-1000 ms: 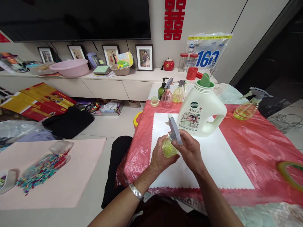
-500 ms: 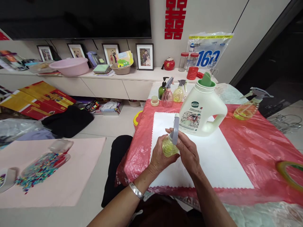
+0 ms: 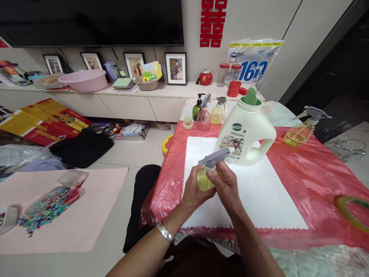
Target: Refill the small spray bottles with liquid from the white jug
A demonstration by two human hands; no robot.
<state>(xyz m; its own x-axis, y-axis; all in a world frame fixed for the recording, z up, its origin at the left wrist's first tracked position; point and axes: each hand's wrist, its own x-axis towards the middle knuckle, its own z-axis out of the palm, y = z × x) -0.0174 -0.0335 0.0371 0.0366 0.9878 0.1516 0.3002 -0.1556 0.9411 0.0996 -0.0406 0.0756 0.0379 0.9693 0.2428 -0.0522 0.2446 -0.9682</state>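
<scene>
Between my two hands is a small spray bottle point(image 3: 205, 180) of yellowish liquid with a grey trigger head. My left hand point(image 3: 192, 189) is wrapped round its body. At the neck, just below the trigger head, the fingers and thumb of my right hand point(image 3: 226, 182) are closed on it. The grey head lies across the top, its nozzle towards the right. Behind my hands a large pale-green detergent jug point(image 3: 245, 127) stands upright, its mouth uncapped with a green spout inside. Under both hands is a white sheet with a scalloped edge point(image 3: 265, 200).
A pink spray bottle point(image 3: 203, 119), a yellow one point(image 3: 216, 114), a green pump bottle point(image 3: 197, 107) and a pale cap point(image 3: 188, 123) stand at the back left. Another spray bottle point(image 3: 301, 130) and a tape roll point(image 3: 343, 207) are on the red plastic cover point(image 3: 314, 169) to the right.
The grey trigger head has turned on the bottle, from pointing away from me to pointing right. My right hand has shifted its fingers at the neck; the left keeps its hold.
</scene>
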